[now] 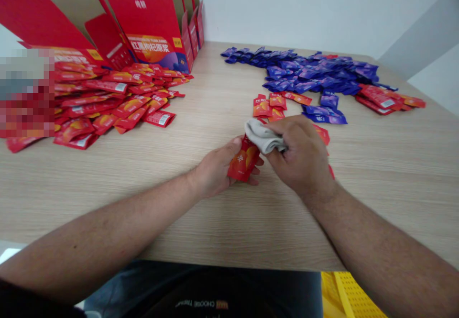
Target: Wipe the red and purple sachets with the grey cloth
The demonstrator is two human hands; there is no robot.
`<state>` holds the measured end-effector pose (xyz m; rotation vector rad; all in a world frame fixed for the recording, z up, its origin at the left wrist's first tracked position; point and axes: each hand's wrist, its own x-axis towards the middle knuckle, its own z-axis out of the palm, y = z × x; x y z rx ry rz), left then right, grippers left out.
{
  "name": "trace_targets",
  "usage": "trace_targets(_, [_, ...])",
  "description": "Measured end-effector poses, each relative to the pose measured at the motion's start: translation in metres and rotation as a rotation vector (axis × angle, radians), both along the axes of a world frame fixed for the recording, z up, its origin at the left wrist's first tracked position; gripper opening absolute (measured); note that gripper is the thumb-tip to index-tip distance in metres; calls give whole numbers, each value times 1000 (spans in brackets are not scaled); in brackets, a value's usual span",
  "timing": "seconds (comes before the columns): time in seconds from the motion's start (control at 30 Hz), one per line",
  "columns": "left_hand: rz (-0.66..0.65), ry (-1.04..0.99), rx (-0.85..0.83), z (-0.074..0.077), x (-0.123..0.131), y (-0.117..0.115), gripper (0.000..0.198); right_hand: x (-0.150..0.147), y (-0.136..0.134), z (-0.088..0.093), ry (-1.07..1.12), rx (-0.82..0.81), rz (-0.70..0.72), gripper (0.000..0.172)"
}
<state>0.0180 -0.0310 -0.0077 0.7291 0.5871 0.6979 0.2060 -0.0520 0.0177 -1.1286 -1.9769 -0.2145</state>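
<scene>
a red sachet is held over the middle of the tabletop, between its near and far edges. the left hand has it by one long side, thumb on the printed front and fingers tucked behind. the right hand is closed around a folded grey cloth, which lies over the sachet's upper end.

the sachet looks light and soft, probably with a liquid filling, so it should bend and bulge if squeezed. its glossy film may be slippery, and the seams seem the part to protect. a flat pinch along the sealed side or end would be the safer hold, with little pressure on the belly.

toward the tabletop's far left corner, a red sachet pile sits before red cartons; a blue sachet pile lies by the far edge, right of the middle.
</scene>
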Motion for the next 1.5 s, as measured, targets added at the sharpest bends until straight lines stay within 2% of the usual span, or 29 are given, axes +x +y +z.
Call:
trace_targets(0.1, [192, 10, -107, 3, 5, 3, 37, -13, -9, -8, -118, -155, 221, 24])
trace_targets(0.17, [216, 38, -152, 5, 4, 7, 44, -20, -15, -12, -193, -239, 363, 21])
trace_targets(0.23, [187, 49, -172, 7, 3, 9, 49, -24, -18, -13, -219, -272, 438, 19])
trace_targets(0.3, [207, 20, -160, 7, 3, 9, 45, -20, -17, -11, -195, -255, 391, 20])
trace_targets(0.37, [217, -15, -139, 7, 4, 5, 38, -12, -11, -7, -140, -202, 262, 22])
trace_targets(0.5, [34, 2, -135, 8, 4, -4, 36, 8, 4, 2, -39, -46, -36, 18])
trace_targets(0.57, [-12, 6, -136, 9, 4, -6, 37, 9, 6, 3, -9, -9, -96, 18])
trace_targets(0.63, [44, 0, -145, 10, 4, -5, 38, 2, 1, 0, -32, -47, -19, 20])
trace_targets(0.73, [149, 31, -192, 11, 4, 2, 44, -17, -14, -7, -175, -186, 234, 21])
trace_targets(0.8, [167, 73, -229, 11, 2, 7, 50, -26, -22, -11, -254, -270, 378, 19])
trace_targets(0.87, [174, 81, -239, 10, 1, 10, 53, -27, -24, -12, -269, -303, 429, 18])
trace_targets(0.9, [187, 66, -227, 10, 1, 10, 51, -24, -22, -11, -256, -298, 407, 18])
trace_targets(0.97, [195, 28, -192, 9, 2, 6, 45, -13, -14, -6, -192, -250, 275, 20])
trace_targets(1.1, [41, 34, -156, 9, 3, -5, 38, 11, 4, 6, -26, -105, -47, 20])
trace_targets(1.17, [-22, 42, -154, 9, 2, -8, 37, 13, 7, 7, 15, -71, -103, 19])
trace_targets(1.23, [6, 24, -159, 9, 2, -7, 35, 7, 3, 4, -4, -99, -41, 21])
trace_targets(1.33, [103, 13, -186, 9, 3, 0, 38, -12, -12, -4, -137, -209, 183, 23])
trace_targets(1.43, [99, 44, -212, 11, 3, 5, 44, -24, -24, -7, -268, -287, 372, 20])
trace_targets(1.5, [96, 38, -214, 11, 3, 6, 44, -22, -24, -6, -279, -317, 410, 19])
